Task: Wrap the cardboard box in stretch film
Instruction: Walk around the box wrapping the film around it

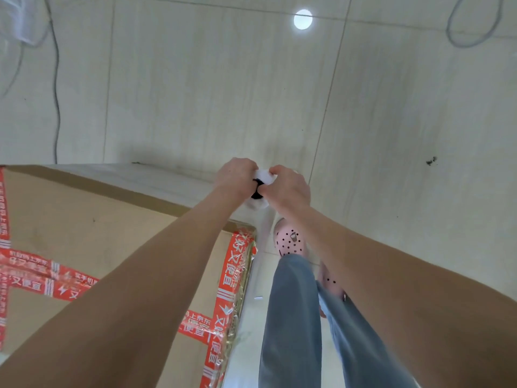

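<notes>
We clamp left hand and right hand round the roll | roll sits just beyond the box corner | film covers the box's side

The box is plain matt brown cardboard with glossy red tape on it, the stretch film is thin milky plastic (crinkly-shiny down the box's side), the floor is smooth pale tile with a soft sheen, and the jeans are denim.

Pale tiled floor — on it the cardboard box, a dark cable and pink clogs.
</notes>
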The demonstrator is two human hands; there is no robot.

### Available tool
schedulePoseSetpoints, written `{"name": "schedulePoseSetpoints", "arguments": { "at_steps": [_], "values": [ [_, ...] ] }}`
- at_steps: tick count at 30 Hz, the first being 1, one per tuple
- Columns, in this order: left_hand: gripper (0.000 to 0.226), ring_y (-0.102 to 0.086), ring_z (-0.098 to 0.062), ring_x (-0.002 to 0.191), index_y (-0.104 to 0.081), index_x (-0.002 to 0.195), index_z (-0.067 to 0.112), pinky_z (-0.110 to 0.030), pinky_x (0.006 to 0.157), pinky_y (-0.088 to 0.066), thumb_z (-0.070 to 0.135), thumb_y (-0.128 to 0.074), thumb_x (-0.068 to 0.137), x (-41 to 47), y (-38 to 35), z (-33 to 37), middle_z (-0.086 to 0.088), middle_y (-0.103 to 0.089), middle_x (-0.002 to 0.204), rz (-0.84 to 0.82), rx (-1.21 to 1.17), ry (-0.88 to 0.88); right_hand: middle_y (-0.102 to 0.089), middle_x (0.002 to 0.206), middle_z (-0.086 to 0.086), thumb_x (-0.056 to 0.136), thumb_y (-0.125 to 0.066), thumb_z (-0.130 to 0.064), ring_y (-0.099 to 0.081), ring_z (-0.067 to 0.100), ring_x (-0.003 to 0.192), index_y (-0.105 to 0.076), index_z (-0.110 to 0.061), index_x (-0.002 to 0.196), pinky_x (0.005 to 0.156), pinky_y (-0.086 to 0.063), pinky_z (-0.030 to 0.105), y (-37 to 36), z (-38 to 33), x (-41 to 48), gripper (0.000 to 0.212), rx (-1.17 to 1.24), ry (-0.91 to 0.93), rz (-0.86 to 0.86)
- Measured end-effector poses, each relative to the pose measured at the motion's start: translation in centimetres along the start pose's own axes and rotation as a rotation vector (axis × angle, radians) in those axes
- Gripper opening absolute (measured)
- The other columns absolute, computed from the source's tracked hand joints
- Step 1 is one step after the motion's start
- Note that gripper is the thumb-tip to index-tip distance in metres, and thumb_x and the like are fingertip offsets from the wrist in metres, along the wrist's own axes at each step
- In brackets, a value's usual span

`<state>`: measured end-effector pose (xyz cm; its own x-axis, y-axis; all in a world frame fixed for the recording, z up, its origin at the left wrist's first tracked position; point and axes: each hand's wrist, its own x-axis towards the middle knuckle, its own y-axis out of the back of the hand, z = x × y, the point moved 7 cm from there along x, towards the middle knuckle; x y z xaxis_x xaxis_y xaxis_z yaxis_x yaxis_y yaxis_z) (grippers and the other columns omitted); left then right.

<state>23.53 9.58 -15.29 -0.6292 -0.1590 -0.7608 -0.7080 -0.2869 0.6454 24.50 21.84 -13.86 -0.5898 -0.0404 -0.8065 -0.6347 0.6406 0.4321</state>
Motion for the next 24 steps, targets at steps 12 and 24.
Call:
{"name": "schedulePoseSetpoints", "arguments": {
  "at_steps": [12,24],
  "values": [
    [0.016,-0.064,-0.029,0.085,-0.061,0.092,0.007,-0.031,0.064,-0.047,0.018,-0.059,0.081,0.4,1.4,-3.2,-0.014,-0.068,0.096,-0.052,-0.167,0.11,-0.05,0.097,-0.001,0.081,-0.065,-0.027,-0.059,0.022,0.085,-0.042,-0.02,0.131,0.067,-0.045,0.028,-2.1,-1.2,0.9,0.056,0.277,-0.123,-0.071],
    [0.019,-0.058,-0.025,0.064,-0.051,0.06,0.011,-0.03,0.049,-0.044,0.013,-0.054,0.078,1.8,3.2,-4.4,-0.003,-0.055,0.061,0.054,-0.296,0.167,-0.062,0.11,0.001,0.081,-0.053,-0.013,-0.058,0.022,0.103,-0.059,-0.021,0.118,0.076,-0.041,0.029,-0.5,-6.3,2.7,0.038,-0.053,0.134,0.002]
  ]
}}
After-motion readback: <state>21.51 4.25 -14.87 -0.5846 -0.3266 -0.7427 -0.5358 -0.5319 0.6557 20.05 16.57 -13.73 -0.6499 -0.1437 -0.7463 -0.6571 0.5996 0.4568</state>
